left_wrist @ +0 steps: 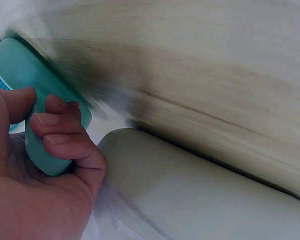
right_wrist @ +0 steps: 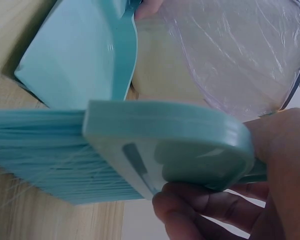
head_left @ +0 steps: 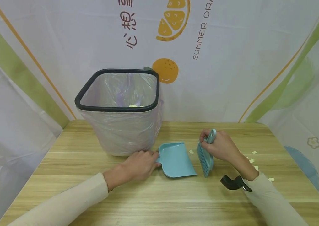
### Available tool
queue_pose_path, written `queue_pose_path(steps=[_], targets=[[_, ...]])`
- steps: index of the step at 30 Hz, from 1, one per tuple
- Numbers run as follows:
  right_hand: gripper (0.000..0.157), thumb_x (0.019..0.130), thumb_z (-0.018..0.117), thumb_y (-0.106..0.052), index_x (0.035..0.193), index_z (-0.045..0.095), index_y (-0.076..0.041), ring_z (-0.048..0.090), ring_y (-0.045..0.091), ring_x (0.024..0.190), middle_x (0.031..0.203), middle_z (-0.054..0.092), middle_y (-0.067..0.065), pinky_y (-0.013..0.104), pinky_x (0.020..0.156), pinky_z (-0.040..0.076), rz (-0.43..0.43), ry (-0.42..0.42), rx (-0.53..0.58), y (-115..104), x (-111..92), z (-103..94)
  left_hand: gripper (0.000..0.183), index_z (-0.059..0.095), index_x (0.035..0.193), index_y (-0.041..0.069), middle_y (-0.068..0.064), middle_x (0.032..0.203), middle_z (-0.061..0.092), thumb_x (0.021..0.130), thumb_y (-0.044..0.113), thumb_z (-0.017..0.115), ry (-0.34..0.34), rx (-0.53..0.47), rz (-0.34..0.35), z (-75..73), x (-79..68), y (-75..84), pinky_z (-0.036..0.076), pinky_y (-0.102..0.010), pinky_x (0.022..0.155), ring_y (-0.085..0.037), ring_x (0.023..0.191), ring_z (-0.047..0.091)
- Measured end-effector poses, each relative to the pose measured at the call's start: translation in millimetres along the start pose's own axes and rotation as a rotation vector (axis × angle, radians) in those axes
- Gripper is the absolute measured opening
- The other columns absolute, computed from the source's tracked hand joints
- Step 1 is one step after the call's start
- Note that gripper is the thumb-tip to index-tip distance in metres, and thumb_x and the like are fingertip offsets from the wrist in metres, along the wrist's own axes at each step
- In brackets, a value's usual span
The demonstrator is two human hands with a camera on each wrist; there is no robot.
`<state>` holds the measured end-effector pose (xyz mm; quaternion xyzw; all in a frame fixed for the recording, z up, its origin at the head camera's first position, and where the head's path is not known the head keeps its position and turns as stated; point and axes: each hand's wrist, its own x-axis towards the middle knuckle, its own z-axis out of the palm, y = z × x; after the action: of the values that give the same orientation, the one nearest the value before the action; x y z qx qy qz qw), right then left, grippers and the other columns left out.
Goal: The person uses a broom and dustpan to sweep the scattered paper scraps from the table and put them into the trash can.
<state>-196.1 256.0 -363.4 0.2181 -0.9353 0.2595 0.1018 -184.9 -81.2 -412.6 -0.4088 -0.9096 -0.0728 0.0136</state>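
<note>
From the head view, the left hand (head_left: 139, 164) holds the short handle of a teal dustpan (head_left: 176, 160) that lies flat on the wooden worktop (head_left: 159, 201), just in front of a lined waste bin (head_left: 120, 113). The right hand (head_left: 218, 146) closes its grip on a teal brush (head_left: 206, 155), bristles down on the worktop just right of the pan's open edge. Yellow paper scraps (head_left: 252, 157) lie scattered to the right of the brush, and one lies between brush and pan.

The left wrist view, blurred, shows fingers (left_wrist: 55, 135) curled round the dustpan handle (left_wrist: 40, 100), close beside the bin's wall (left_wrist: 190, 190).

The right wrist view shows fingers (right_wrist: 210, 205) wrapped on the brush back (right_wrist: 170, 145), with the pan (right_wrist: 75, 55) just beyond the bristles.

The sweeping step seems to be in hand; the next stroke likely calls for drawing the scraps leftward into the steadied pan.
</note>
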Motion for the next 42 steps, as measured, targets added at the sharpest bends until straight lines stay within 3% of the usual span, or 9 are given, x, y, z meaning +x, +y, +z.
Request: queue_pose_path(steps=[12,18,25,32,42], targets=[[0.007,0.095,0.066,-0.009,0.091,0.069,-0.014,0.052,0.01,0.059,0.066,0.061,-0.012,0.032,0.056,0.044,-0.001,-0.039,-0.032,0.0,1.4,-1.9,0.023,0.069,0.101,0.003,-0.01,0.086,0.07,0.109,0.024,0.07,-0.002,-0.035,-0.049,-0.5,4.2,6.1,0.06,-0.046,0.061,-0.031,0.075,0.074],[0.01,0.097,0.068,-0.006,0.093,0.071,-0.014,0.053,0.01,0.064,0.074,0.066,-0.01,0.034,0.061,0.047,-0.097,-0.055,-0.071,-1.7,6.3,-8.5,0.025,0.07,0.098,0.004,-0.007,0.081,0.068,0.109,0.027,0.071,-0.017,0.014,-0.031,-4.6,8.0,8.0,0.06,-0.045,0.061,-0.029,0.072,0.073],[0.004,0.106,0.072,-0.014,0.105,0.076,-0.014,0.07,0.014,0.081,0.095,0.078,-0.007,0.045,0.075,0.057,-0.226,-0.163,-0.144,-2.5,18.8,-9.5,0.027,0.07,0.092,0.006,-0.005,0.077,0.065,0.108,0.028,0.074,-0.04,0.053,-0.027,-10.2,10.4,10.7,0.062,-0.044,0.062,-0.028,0.072,0.074],[0.007,0.106,0.073,-0.01,0.103,0.072,-0.016,0.065,0.008,0.085,0.097,0.073,-0.011,0.04,0.078,0.055,-0.326,-0.316,-0.033,-3.7,26.9,-5.0,0.027,0.069,0.09,0.006,-0.005,0.075,0.064,0.107,0.026,0.075,-0.026,0.07,-0.013,-10.6,9.6,11.4,0.061,-0.043,0.06,-0.028,0.07,0.073],[0.009,0.105,0.072,-0.007,0.102,0.074,-0.016,0.062,0.007,0.082,0.098,0.076,-0.007,0.035,0.076,0.053,-0.329,-0.294,0.127,-9.8,20.6,-0.4,0.03,0.066,0.089,0.007,-0.004,0.071,0.059,0.109,0.028,0.073,-0.049,0.072,-0.026,-10.7,7.6,11.0,0.059,-0.04,0.055,-0.023,0.063,0.069]])
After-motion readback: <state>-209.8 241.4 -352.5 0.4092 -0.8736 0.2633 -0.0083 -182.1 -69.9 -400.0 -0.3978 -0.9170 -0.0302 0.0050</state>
